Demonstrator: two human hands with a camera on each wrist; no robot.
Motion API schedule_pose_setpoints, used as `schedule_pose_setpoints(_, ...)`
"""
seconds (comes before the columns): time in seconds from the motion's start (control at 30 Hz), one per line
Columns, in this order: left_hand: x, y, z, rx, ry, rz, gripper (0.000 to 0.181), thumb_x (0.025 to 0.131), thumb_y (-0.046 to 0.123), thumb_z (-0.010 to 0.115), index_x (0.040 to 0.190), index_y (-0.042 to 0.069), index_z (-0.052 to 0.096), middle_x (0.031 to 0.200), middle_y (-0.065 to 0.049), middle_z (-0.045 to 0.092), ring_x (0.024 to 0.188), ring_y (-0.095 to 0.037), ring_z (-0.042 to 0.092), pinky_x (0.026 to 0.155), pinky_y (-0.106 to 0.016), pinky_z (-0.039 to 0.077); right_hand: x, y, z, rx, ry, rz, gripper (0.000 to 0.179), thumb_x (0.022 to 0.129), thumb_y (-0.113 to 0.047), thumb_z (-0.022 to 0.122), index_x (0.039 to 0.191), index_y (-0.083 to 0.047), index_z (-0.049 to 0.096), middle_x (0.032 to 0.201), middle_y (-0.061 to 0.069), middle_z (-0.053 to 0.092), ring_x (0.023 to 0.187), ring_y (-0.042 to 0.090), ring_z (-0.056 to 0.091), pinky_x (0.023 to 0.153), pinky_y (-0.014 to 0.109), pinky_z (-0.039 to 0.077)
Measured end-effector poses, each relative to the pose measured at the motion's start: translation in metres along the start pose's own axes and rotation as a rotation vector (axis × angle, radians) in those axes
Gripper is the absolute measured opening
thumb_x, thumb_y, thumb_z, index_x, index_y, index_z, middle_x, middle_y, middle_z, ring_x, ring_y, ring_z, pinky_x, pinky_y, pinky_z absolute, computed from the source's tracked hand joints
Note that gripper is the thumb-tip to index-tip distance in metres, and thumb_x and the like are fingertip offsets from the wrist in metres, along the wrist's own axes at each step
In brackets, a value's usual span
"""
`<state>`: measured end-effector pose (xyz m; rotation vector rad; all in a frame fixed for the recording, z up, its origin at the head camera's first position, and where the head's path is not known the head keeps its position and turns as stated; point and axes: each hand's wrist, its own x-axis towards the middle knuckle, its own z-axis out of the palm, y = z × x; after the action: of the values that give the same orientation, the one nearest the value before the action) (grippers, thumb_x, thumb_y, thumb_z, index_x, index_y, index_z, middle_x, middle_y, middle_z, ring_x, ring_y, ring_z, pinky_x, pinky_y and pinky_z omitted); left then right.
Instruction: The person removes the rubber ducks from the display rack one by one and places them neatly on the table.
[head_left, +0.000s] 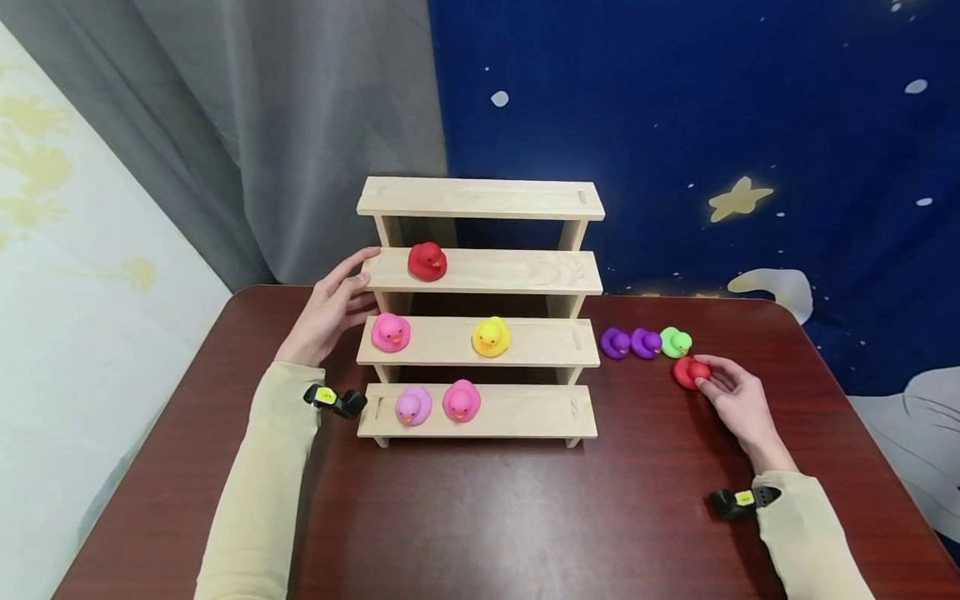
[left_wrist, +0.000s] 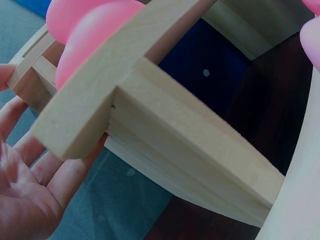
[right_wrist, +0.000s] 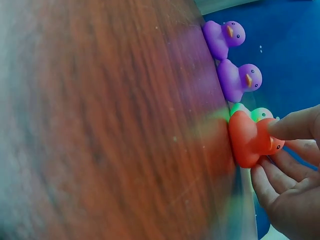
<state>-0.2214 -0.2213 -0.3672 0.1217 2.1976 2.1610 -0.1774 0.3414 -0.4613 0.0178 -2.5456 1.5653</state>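
Note:
At the right of the table, my right hand (head_left: 740, 404) pinches a red rubber duck (head_left: 686, 374) between thumb and fingers. The duck is just in front of a light green duck (head_left: 676, 342), which it partly hides in the right wrist view. My left hand (head_left: 330, 312) holds the left end of the four-tier wooden shelf (head_left: 517, 271) at its second tier from the top. In the left wrist view its fingers (left_wrist: 70, 172) reach around the plank ends. Another red duck (head_left: 427, 262) sits on that tier, near the hand.
One tier lower stand a pink duck (head_left: 391, 332) and a yellow duck (head_left: 491, 337). The bottom tier carries a lilac duck (head_left: 413, 405) and a pink duck (head_left: 461, 401). Two purple ducks (head_left: 615, 342) line up beside the green one. Curtains (head_left: 337, 108) hang behind the table (head_left: 480, 517).

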Motion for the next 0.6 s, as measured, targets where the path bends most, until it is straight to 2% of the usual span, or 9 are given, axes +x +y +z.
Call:
schedule_pose_setpoints(0.17,0.000,0.000,0.000,-0.004,-0.017,-0.003,0.044,0.102,0.031,0.050,0.145,0.031,0.044,0.142,-0.015,0.037,0.121,-0.031,0.052,0.089,-0.032,0.050,0.001,0.001,-0.001,-0.022,-0.011,0.008,0.039,0.093,-0.002,0.061,0.128,0.011,0.051,0.120,0.017,0.056,0.100,-0.006,0.054,0.084,0.007,0.042)
schedule_pose_setpoints(0.33,-0.002,0.000,0.001,-0.019,-0.030,-0.012,0.045,0.101,0.031,0.051,0.146,0.030,0.044,0.143,-0.014,0.036,0.123,-0.033,0.050,0.089,-0.031,0.050,0.001,0.001,-0.003,-0.010,-0.011,-0.018,0.043,0.093,-0.002,0.062,0.132,0.010,0.049,0.122,0.010,0.057,0.104,-0.002,0.054,0.085,0.008,0.042)
schedule_pose_setpoints(0.43,-0.002,0.000,0.001,-0.025,-0.026,-0.006,0.044,0.101,0.032,0.051,0.145,0.031,0.045,0.142,-0.014,0.037,0.123,-0.034,0.050,0.087,-0.030,0.050,0.003,-0.002,-0.007,-0.009,0.007,-0.021,0.044,0.092,0.000,0.063,0.132,0.008,0.049,0.122,0.007,0.058,0.111,0.006,0.054,0.089,0.010,0.041)
schedule_pose_setpoints(0.5,-0.002,0.000,0.001,-0.025,-0.018,-0.002,0.043,0.101,0.032,0.051,0.144,0.031,0.046,0.141,-0.014,0.038,0.121,-0.033,0.051,0.087,-0.029,0.051,0.008,0.006,-0.010,-0.007,0.025,-0.046,0.043,0.092,-0.006,0.064,0.132,0.005,0.052,0.122,0.005,0.059,0.113,0.008,0.055,0.090,0.010,0.041)
schedule_pose_setpoints(0.6,-0.001,0.000,0.000,-0.015,-0.008,0.000,0.043,0.101,0.031,0.051,0.144,0.031,0.046,0.141,-0.013,0.039,0.121,-0.033,0.052,0.085,-0.029,0.051,0.020,0.026,-0.016,-0.011,0.045,-0.079,0.044,0.092,-0.016,0.067,0.132,0.000,0.055,0.125,0.009,0.059,0.114,0.008,0.055,0.090,0.009,0.040)
